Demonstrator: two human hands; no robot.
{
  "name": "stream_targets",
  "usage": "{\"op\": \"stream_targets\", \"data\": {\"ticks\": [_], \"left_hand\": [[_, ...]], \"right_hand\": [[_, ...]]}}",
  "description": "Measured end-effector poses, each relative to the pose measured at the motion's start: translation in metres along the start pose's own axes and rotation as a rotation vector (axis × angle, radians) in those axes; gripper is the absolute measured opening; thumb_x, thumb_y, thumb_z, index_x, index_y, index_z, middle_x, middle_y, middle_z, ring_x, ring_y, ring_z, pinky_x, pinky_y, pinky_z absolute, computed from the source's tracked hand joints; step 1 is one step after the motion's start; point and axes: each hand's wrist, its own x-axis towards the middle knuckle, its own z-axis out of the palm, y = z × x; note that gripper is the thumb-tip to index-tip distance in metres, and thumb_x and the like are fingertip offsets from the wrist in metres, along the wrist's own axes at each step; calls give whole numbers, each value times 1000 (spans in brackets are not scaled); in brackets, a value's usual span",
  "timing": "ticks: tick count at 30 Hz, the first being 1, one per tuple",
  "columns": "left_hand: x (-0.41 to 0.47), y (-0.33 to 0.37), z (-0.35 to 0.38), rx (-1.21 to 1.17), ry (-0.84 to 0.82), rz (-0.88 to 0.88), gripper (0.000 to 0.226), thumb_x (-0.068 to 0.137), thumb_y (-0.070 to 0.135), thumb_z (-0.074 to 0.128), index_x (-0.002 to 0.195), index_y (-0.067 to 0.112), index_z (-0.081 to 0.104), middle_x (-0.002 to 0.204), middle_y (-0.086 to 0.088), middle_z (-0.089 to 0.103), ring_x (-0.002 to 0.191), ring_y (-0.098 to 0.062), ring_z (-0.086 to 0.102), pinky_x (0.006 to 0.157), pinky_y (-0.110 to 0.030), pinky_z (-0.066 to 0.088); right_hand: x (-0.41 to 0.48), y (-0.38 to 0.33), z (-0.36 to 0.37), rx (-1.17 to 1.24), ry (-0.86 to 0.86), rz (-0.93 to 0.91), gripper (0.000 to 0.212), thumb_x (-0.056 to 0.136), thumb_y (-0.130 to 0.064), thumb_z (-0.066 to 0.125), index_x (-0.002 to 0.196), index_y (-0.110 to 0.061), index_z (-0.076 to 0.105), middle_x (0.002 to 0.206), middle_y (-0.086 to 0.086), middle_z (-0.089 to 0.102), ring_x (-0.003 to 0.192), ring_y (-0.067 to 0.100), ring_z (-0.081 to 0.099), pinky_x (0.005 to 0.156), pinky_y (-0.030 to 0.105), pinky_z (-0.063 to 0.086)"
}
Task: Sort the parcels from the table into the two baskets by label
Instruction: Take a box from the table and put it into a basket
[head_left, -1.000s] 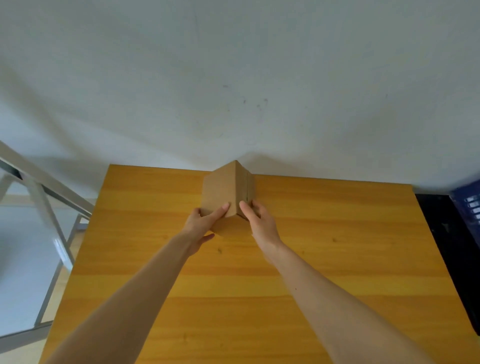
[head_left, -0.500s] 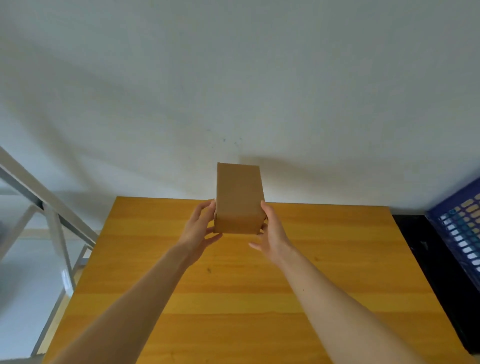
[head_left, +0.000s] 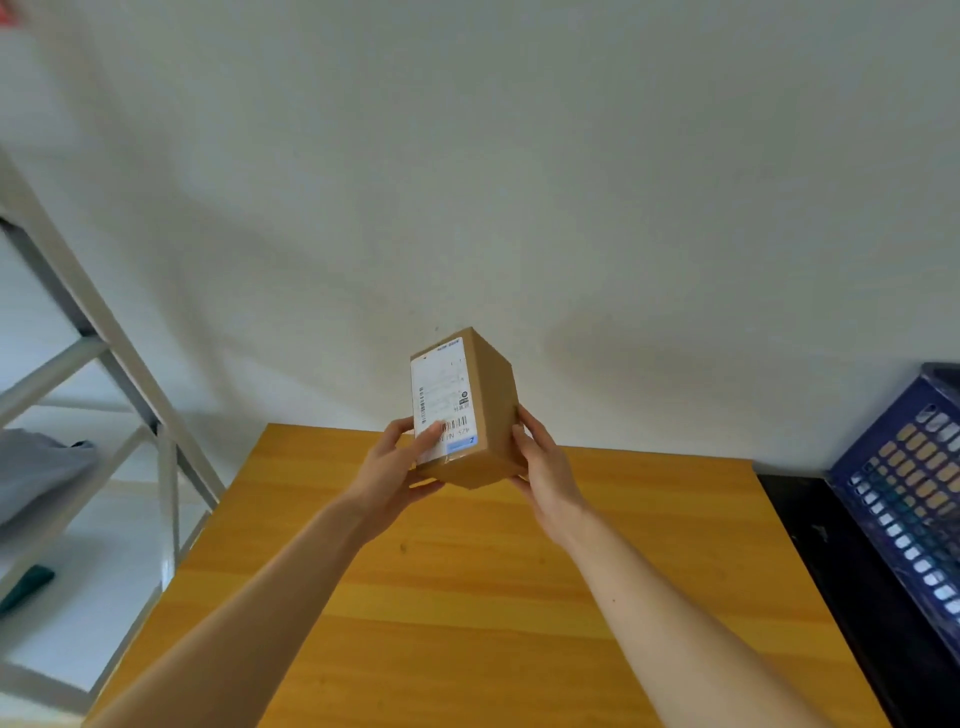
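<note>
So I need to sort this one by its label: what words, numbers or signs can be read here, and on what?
White shipping label on the brown cardboard parcel: barcodes and fine print, too small to read.
Larger code line under its lower barcode: blurred, unreadable, partly under the thumb of the left hand.
Dark blue plastic basket: no text shows.

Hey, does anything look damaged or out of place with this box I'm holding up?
Nothing stands out. The cardboard parcel, held tilted above the table between the left hand and the right hand, looks intact, and its label lies flat. The label's print is too small to read.
</note>
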Motion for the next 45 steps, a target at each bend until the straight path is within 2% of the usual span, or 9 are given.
{"op": "stream_targets", "data": {"ticks": [5, 11, 16, 19, 24, 35, 37, 40, 45], "left_hand": [[-34, -2, 13, 149, 77, 56, 71, 68, 29, 78, 128, 11, 44, 118, -9, 65, 103, -22, 67, 85, -42, 57], [-59, -6, 21, 183, 85, 108, 95, 67, 14, 82, 142, 33, 27, 125, 0, 57, 105, -19, 65, 83, -43, 57], [-60, -2, 11, 91, 179, 86, 114, 45, 54, 90, 138, 39, 26, 130, 1, 58, 116, -23, 59, 104, -58, 40], [-55, 1, 8, 99, 249, 44, 102, 53, 69, 79, 135, 36, 27, 119, -4, 63, 116, -23, 57, 106, -58, 37], [-47, 1, 5, 71, 334, 22, 66, 81, 53, 67, 132, 24, 36, 116, -7, 60, 111, -27, 54, 97, -59, 43], [-48, 11, -14, -44, 303, -62, 74, 77, 56, 71, 135, 24, 39, 130, -7, 50, 109, -35, 57, 80, -55, 55], [-52, 13, -18, -28, 273, -88, 68, 81, 57, 67, 135, 25, 39, 128, -7, 50, 109, -37, 57, 84, -55, 53], [-57, 15, -23, -35, 215, -137, 59, 86, 55, 61, 134, 28, 39, 128, -8, 49, 110, -39, 56, 91, -58, 49], [-63, 16, -25, -35, 171, -96, 55, 91, 52, 55, 138, 33, 36, 130, -6, 49, 114, -34, 53, 99, -60, 42]], "right_hand": [[-27, 6, -13, 15, -105, 91, 45, 90, -55, 55, 133, -40, 53, 121, -6, 67, 117, 16, 59, 99, 52, 48], [-60, 8, -20, 55, -214, 203, 29, 96, -48, 48, 111, -36, 70, 111, 2, 71, 112, 20, 61, 95, 50, 51], [-72, 3, -18, 195, -254, 332, 23, 96, -36, 52, 111, -25, 67, 109, 10, 62, 100, 25, 61, 88, 47, 53], [-74, 3, -17, 231, -254, 363, 21, 94, -32, 52, 106, -23, 67, 105, 11, 60, 96, 26, 60, 92, 47, 51], [-74, -1, -14, 394, -148, 372, 24, 92, -32, 58, 108, -16, 63, 97, 10, 60, 93, 31, 60, 83, 41, 53], [-71, -25, 4, 666, 83, 219, 12, 93, -11, 47, 86, -5, 54, 87, 13, 55, 74, 27, 54, 65, 34, 45], [-68, -25, 7, 749, 87, 201, 7, 90, -4, 44, 93, -3, 50, 94, 15, 53, 79, 30, 52, 69, 36, 43], [-64, -25, 11, 809, 105, 163, 31, 86, 1, 40, 116, -3, 45, 109, 21, 54, 90, 34, 53, 75, 39, 45], [-64, -25, 19, 746, 12, 117, 31, 89, 2, 46, 119, -5, 42, 116, 21, 53, 100, 30, 55, 82, 33, 47]]}}
